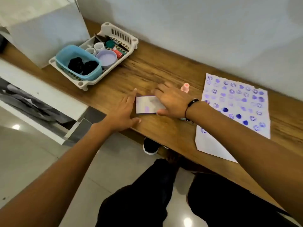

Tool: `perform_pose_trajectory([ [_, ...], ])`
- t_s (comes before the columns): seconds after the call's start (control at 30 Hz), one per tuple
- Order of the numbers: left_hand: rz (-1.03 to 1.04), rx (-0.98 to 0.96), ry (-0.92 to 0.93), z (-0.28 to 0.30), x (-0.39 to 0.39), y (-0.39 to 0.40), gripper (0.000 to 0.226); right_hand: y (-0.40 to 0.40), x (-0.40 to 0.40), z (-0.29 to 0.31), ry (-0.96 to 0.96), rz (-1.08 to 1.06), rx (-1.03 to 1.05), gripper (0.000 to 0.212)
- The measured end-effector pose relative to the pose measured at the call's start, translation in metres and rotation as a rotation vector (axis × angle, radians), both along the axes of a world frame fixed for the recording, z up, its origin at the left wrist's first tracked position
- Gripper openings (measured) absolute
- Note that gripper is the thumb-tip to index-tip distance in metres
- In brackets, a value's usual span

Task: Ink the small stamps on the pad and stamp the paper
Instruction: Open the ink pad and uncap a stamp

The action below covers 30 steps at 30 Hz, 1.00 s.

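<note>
A small rectangular ink pad case (146,104) with a pale lid lies on the wooden table between my hands. My left hand (124,112) rests flat against its left side, fingers spread. My right hand (172,102) lies over its right end, fingers spread and blurred. A small pink stamp (185,88) stands upright just beyond my right hand. Under my right wrist a bit of something light blue (182,119) shows. The white paper (234,112), covered with several purple and blue stamp marks, lies at the right.
A white plastic rack (131,38) at the back left holds a blue tub (65,54) with dark items, small cups, a lilac lid and pens. A white box (45,30) stands behind it. The wooden table's (155,68) front edge runs diagonally; my legs are below.
</note>
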<state>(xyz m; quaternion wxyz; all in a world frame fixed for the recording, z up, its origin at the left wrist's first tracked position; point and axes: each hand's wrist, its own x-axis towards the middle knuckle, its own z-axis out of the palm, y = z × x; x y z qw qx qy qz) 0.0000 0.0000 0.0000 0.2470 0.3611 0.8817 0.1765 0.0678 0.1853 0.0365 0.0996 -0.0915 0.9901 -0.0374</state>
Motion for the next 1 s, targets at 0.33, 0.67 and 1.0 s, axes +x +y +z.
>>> perform_pose_trajectory([
  [0.33, -0.031, 0.162, 0.070, -0.014, -0.019, 0.002, 0.101, 0.003, -0.023, 0.001, -0.126, 0.085, 0.068, 0.051],
  [0.67, 0.066, 0.216, -0.006, -0.011, -0.015, 0.002, 0.113, 0.026, -0.052, 0.029, -0.065, -0.114, -0.195, 0.023],
  [1.0, 0.062, 0.232, 0.033, -0.007, -0.008, 0.001, 0.112, 0.020, -0.066, 0.013, 0.060, -0.271, -0.093, 0.033],
])
